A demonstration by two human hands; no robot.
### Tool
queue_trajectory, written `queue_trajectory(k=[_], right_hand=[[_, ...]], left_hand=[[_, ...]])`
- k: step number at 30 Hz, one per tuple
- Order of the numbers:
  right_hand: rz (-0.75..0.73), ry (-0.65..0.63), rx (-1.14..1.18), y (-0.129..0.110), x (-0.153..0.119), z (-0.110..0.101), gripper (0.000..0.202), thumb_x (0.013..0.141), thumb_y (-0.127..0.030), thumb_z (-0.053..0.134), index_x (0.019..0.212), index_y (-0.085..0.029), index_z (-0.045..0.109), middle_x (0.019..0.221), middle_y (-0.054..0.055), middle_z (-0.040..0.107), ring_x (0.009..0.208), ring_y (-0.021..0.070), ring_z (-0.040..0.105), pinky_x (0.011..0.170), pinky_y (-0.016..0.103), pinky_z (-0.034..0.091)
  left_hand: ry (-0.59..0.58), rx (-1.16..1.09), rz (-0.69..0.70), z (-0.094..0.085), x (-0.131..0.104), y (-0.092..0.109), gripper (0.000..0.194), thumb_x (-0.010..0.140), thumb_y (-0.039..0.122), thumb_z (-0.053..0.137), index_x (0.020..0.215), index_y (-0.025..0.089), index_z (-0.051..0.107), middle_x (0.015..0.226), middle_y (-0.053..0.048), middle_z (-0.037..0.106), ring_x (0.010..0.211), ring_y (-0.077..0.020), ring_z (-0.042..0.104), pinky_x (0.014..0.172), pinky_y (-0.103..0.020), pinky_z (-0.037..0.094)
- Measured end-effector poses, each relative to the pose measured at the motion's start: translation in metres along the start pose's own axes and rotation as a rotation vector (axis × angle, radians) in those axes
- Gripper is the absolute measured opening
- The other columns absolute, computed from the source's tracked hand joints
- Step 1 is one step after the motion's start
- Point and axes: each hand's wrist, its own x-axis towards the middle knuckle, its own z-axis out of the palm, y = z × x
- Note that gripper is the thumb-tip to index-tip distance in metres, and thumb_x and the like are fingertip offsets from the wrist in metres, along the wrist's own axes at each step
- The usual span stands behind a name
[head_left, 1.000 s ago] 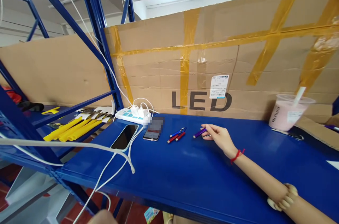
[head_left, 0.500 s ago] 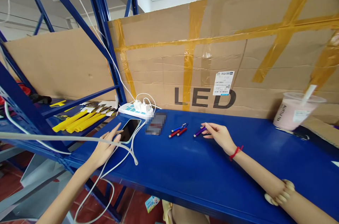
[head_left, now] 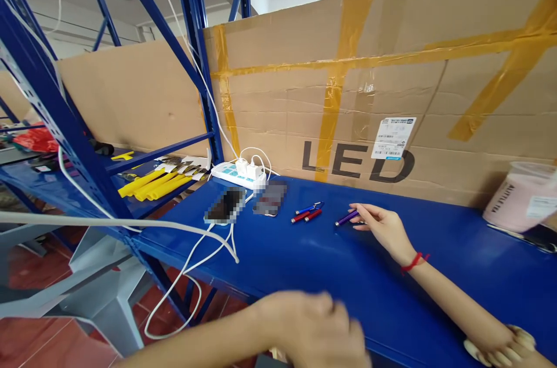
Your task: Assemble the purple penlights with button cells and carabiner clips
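My right hand (head_left: pixel 383 228) pinches a purple pen (head_left: pixel 347 217) just above the blue tabletop (head_left: pixel 278 258); the pen's tip end points left. Left of it lie a blue pen (head_left: pixel 307 209) and two short red pens (head_left: pixel 307 216), close together. My left hand (head_left: pixel 319 327) is low in the view, in front of the table's near edge, smeared by motion, with its fingers not clear. Two phones lie farther left: one with a pale edge (head_left: pixel 225 205) and a dark one (head_left: pixel 270 199), both partly pixelated.
A white power strip (head_left: pixel 239 175) with plugged-in chargers stands by the cardboard wall (head_left: pixel 278 112). White cables (head_left: pixel 195 266) hang over the table's front edge. A pink drink cup (head_left: pixel 517 197) stands at the right. Yellow-handled tools (head_left: pixel 150 183) lie on the left shelf.
My left hand has left the phone and moved right and down toward me. My right hand keeps the purple pen. The view has turned a little to the left.
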Motion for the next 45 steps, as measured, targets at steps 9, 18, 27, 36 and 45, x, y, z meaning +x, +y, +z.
queue_trajectory(k=[9, 18, 27, 36, 45], right_hand=[[-0.038, 0.024, 0.016, -0.008, 0.002, -0.006, 0.056, 0.064, -0.06, 0.066, 0.092, -0.012, 0.068, 0.078, 0.009, 0.067, 0.067, 0.0194, 0.065, 0.057, 0.028, 0.06], [0.019, -0.053, 0.058, -0.017, -0.007, 0.004, 0.053, 0.065, -0.058, 0.066, 0.092, -0.012, 0.069, 0.082, 0.009, 0.067, 0.07, 0.0189, 0.064, 0.053, 0.025, 0.059], [0.089, -0.178, 0.038, -0.013, -0.008, 0.004, 0.048, 0.066, -0.054, 0.068, 0.093, -0.015, 0.07, 0.08, 0.008, 0.067, 0.073, 0.0184, 0.063, 0.05, 0.021, 0.057], [0.069, -0.174, -0.083, -0.013, -0.007, -0.003, 0.056, 0.065, -0.059, 0.066, 0.094, -0.011, 0.07, 0.062, 0.005, 0.062, 0.057, 0.015, 0.06, 0.047, 0.023, 0.056], [-0.083, -0.219, -0.229, -0.006, -0.011, 0.002, 0.05, 0.076, -0.054, 0.056, 0.096, -0.011, 0.069, 0.069, 0.007, 0.063, 0.053, 0.0141, 0.059, 0.043, 0.023, 0.056]], left_hand=[[0.106, -0.228, -0.337, 0.039, 0.107, -0.06, 0.047, 0.09, 0.035, 0.041, 0.13, 0.012, 0.03, 0.126, -0.015, 0.042, 0.119, -0.0279, 0.037, 0.099, -0.048, 0.032], [0.018, -0.327, -0.268, 0.05, 0.102, -0.072, 0.029, 0.095, 0.034, 0.034, 0.107, 0.02, 0.055, 0.096, -0.004, 0.059, 0.094, -0.0192, 0.054, 0.088, -0.036, 0.041], [0.096, -0.452, -0.249, 0.065, 0.101, -0.077, 0.024, 0.093, 0.023, 0.038, 0.101, 0.015, 0.06, 0.084, -0.004, 0.063, 0.078, -0.0177, 0.058, 0.072, -0.026, 0.044], [0.056, -0.447, -0.236, 0.061, 0.1, -0.077, 0.022, 0.092, 0.024, 0.039, 0.099, 0.019, 0.06, 0.082, -0.002, 0.063, 0.078, -0.0173, 0.058, 0.068, -0.025, 0.042], [0.067, -0.402, -0.343, 0.07, 0.102, -0.083, 0.018, 0.086, 0.025, 0.05, 0.091, 0.019, 0.067, 0.084, -0.005, 0.06, 0.084, -0.0206, 0.056, 0.079, -0.032, 0.045]])
